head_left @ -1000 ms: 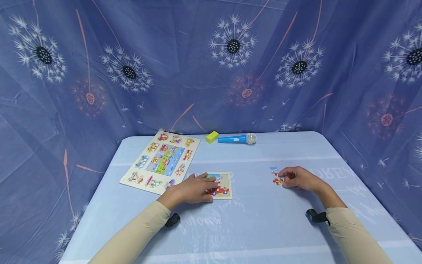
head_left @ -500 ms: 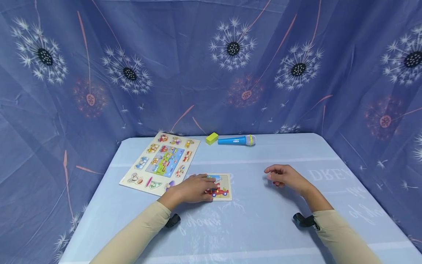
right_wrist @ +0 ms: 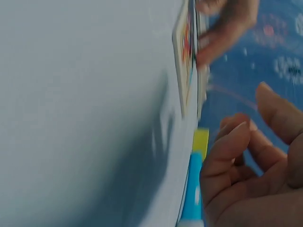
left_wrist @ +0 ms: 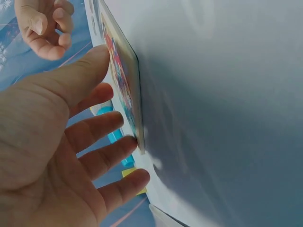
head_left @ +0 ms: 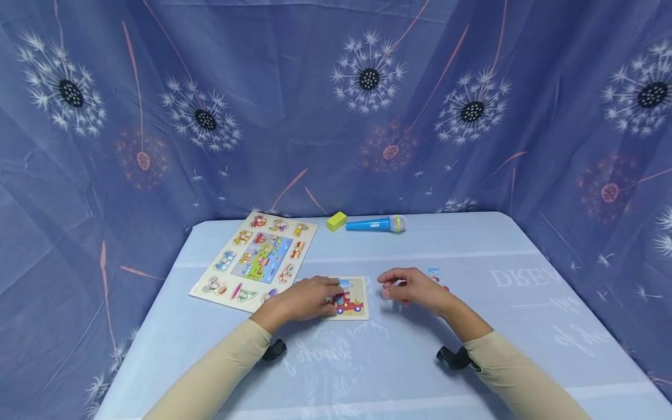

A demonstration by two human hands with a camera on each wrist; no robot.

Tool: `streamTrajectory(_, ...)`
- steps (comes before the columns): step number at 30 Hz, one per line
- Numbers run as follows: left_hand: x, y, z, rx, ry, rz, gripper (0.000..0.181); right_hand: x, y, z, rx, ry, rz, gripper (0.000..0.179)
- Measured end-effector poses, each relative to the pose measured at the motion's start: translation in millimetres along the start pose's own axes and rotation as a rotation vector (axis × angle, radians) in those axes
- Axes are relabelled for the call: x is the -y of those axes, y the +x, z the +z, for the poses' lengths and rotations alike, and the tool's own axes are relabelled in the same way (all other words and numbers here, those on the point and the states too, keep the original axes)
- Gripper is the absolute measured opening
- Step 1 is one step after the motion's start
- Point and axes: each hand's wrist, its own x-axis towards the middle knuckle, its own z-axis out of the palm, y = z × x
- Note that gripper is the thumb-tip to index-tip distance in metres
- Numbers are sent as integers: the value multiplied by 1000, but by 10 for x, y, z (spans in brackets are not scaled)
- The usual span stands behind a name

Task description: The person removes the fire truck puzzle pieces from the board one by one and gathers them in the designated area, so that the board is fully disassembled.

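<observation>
A small wooden puzzle board [head_left: 364,297] with a red vehicle picture lies on the table. My left hand [head_left: 310,299] rests over its left part, thumb towards the near edge. The left wrist view shows those fingers [left_wrist: 102,158] spread and fairly straight, touching or close to the board. Just right of the board hovers my right hand [head_left: 412,287], its fingers loosely curled. Nothing shows between the right fingers [right_wrist: 229,142] in the right wrist view. Behind that hand lie a blue puzzle piece [head_left: 433,272] and a red one, both partly covered.
A larger wooden puzzle board [head_left: 212,279] with vehicle pieces lies to the left. Along the back edge are a yellow block [head_left: 336,221] and a blue toy microphone [head_left: 370,224]. A patterned blue curtain [head_left: 294,105] encloses the table.
My right hand has moved left from the loose pieces to beside the small puzzle board, leaving them behind it on the table. The left hand has stayed almost in place on the board.
</observation>
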Motion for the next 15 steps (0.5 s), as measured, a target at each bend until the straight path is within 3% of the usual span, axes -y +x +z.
streamTrajectory(7,16,63,-14,13,23,-41,58,120,159,364,64,-127,-28,49)
streamTrajectory(11,11,61,-3,38,41,-59,58,145,208,507,28,-294,-68,54)
streamTrajectory(15,8,50,6,43,57,-62,56,169,226,592,-5,-396,-100,56)
